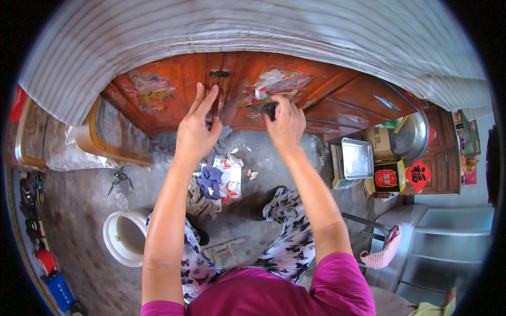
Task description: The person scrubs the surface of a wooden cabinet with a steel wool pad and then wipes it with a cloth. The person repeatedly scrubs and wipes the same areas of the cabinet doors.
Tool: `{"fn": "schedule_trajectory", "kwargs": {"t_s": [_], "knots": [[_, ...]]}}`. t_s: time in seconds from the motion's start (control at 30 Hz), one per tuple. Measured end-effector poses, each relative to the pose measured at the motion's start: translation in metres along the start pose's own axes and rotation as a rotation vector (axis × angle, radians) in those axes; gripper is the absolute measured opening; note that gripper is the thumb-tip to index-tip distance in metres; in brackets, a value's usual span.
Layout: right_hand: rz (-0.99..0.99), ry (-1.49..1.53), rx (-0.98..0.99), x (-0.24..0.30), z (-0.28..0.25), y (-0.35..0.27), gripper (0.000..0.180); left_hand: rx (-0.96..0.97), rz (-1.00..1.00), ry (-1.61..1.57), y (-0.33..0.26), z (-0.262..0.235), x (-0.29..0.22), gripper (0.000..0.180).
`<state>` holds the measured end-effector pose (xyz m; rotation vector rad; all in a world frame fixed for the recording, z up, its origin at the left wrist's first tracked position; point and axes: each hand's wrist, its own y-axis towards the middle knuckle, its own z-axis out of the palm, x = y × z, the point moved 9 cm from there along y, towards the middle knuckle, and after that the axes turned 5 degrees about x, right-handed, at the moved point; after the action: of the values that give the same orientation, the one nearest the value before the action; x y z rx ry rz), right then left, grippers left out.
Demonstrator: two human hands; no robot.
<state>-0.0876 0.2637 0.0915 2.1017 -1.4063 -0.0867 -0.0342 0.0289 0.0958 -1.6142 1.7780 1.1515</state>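
Note:
In front of me stands a reddish-brown wooden cabinet (179, 73) with panelled doors. My left hand (196, 129) rests against it with fingers stretched out, beside the gap between two doors and below a small dark metal plate (220, 73). Between the fingers of my right hand (287, 126) is a dark, wiry scouring ball (269, 109), held to the right-hand door. Just above it, a torn patch of stuck paper (276, 81) shows white, with coloured scraps. Another peeling, colourful patch (150, 90) covers part of the left-hand door.
Rags (210, 181) and paper scraps lie on the floor below the cabinet. A white bucket (125, 238) stands left of my legs, near a wood-framed seat (108, 134). To the right are a metal tray (357, 158), boxes and a large metal basin (411, 139). Striped cloth (253, 26) drapes the cabinet top.

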Motion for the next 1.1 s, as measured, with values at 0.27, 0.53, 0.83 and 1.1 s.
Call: {"fn": "schedule_trajectory", "kwargs": {"t_s": [0.27,0.53,0.83,1.1], "knots": [[-0.194,-0.185,0.064,0.015,0.027,0.005,0.024,0.005,-0.005,0.003,0.0,0.0,0.0,0.075],[-0.096,-0.012,0.178,0.017,0.03,-0.044,0.022,0.001,-0.001,-0.01,-0.001,-0.001,0.002,0.076],[-0.229,-0.239,-0.168,0.005,-0.054,0.035,0.055,-0.002,-0.004,-0.019,0.001,0.0,-0.001,0.076],[-0.323,-0.28,-0.129,0.0,-0.055,0.031,0.051,-0.017,0.023,0.001,0.001,0.0,0.0,0.075]]}}
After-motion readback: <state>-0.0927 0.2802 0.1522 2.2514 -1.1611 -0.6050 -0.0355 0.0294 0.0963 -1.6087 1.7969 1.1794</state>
